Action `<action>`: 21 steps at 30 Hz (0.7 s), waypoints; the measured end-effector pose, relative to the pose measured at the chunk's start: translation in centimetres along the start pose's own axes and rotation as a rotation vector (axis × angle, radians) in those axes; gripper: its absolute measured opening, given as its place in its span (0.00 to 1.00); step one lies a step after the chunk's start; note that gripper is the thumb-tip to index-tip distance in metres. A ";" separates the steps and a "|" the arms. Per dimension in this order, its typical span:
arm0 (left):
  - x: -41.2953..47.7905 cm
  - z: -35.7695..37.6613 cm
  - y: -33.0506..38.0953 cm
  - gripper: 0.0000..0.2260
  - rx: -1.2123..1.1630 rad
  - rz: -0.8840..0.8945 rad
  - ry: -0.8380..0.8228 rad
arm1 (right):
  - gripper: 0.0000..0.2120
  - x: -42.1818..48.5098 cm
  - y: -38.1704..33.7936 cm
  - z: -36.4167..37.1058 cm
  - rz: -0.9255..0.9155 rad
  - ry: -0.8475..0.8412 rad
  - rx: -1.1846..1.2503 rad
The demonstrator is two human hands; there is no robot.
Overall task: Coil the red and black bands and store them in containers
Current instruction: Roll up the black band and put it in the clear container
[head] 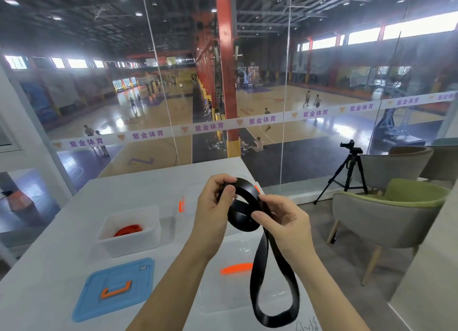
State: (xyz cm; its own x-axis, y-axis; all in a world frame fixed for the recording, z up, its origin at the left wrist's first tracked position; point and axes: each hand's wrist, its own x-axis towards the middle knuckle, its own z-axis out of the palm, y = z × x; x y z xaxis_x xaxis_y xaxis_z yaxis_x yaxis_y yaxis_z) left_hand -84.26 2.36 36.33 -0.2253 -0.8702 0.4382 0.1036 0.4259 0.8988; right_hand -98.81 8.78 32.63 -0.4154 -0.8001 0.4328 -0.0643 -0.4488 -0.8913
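Note:
I hold a black band (pixel 262 263) in the air above the white table (pixel 57 268). My left hand (pixel 213 204) pinches the partly wound coil at its upper left. My right hand (pixel 280 216) pinches the band on the coil's right side. A long loop of the band hangs down below my right hand. The red band (pixel 130 229) lies coiled inside a clear container (pixel 128 241) at the left. A second clear container (pixel 238 298) with an orange handle (pixel 236 268) stands under the hanging loop.
A blue lid (pixel 116 289) with an orange handle lies at the table's front left. Another clear lid with an orange clip (pixel 182 206) lies behind my left hand. Green and grey armchairs (pixel 386 219) and a tripod (pixel 347 174) stand to the right. Glass wall ahead.

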 end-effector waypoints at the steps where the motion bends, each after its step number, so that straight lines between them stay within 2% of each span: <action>1: 0.0 -0.1 -0.1 0.10 -0.008 -0.012 -0.004 | 0.23 -0.1 0.1 0.0 0.001 0.002 0.003; 4: 0.1 -0.9 -0.2 0.09 0.071 -0.023 -0.097 | 0.19 0.0 -0.2 -0.2 0.022 0.023 0.004; 7: 0.7 -1.7 -0.3 0.05 0.255 -0.031 -0.220 | 0.16 0.3 -0.2 -0.7 0.042 0.015 -0.031; 10: 0.8 -1.7 -0.2 0.06 0.369 -0.005 -0.312 | 0.16 0.1 -0.1 -0.6 0.046 0.006 -0.035; 12: 0.7 -1.6 0.1 0.09 0.361 0.015 -0.344 | 0.15 0.1 -0.1 -0.5 0.054 0.011 -0.011; 14: 0.6 -1.3 0.1 0.10 0.317 0.037 -0.322 | 0.16 0.2 -0.1 -0.5 0.037 0.002 -0.030; 17: 0.5 -0.8 -0.2 0.12 0.225 0.067 -0.202 | 0.17 0.2 0.2 -0.7 0.020 -0.024 -0.068; 19: 0.4 -0.6 -0.4 0.12 0.140 0.051 -0.095 | 0.19 0.0 0.5 -0.7 0.024 -0.028 -0.044; 21: 0.5 -0.6 -0.7 0.13 0.110 0.024 -0.060 | 0.19 0.0 0.7 -0.8 0.029 0.000 -0.030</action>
State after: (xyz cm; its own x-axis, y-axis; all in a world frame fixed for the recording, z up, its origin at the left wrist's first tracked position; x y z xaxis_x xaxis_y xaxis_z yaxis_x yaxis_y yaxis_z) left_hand -83.85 1.49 35.92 -0.2822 -0.8443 0.4556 0.0034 0.4740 0.8805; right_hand -99.58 8.84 31.91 -0.4175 -0.8127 0.4064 -0.0791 -0.4130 -0.9073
